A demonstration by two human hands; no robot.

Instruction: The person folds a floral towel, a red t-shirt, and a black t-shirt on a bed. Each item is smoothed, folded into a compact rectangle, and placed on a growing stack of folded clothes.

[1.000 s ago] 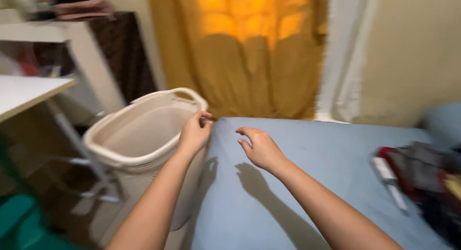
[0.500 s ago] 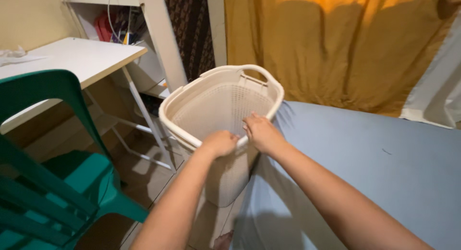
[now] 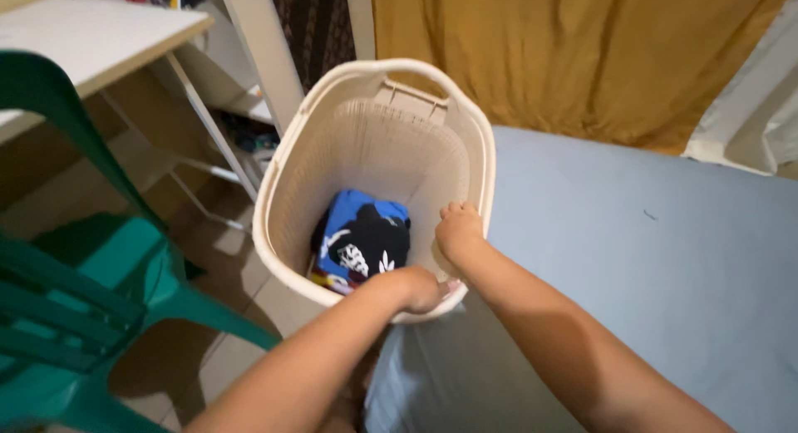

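A tall cream plastic laundry basket [image 3: 293, 171] with perforated walls stands on the floor beside a bed. At its bottom lies a blue garment [image 3: 359, 231] with a black and white print. My left hand [image 3: 418, 289] grips the basket's near rim. My right hand [image 3: 458, 230] reaches down inside the basket along its right wall, fingers curled; it touches the wall and holds nothing that I can see.
A bed with a light blue sheet [image 3: 632, 267] fills the right side. A green plastic chair [image 3: 75, 283] stands at the left, a white desk [image 3: 91, 34] behind it. A mustard curtain [image 3: 565, 51] hangs at the back. Tiled floor shows between chair and basket.
The view has tipped down over the basket, so the clothes at its bottom now show. My right hand has moved from the rim down inside; my left hand has shifted along the near rim.
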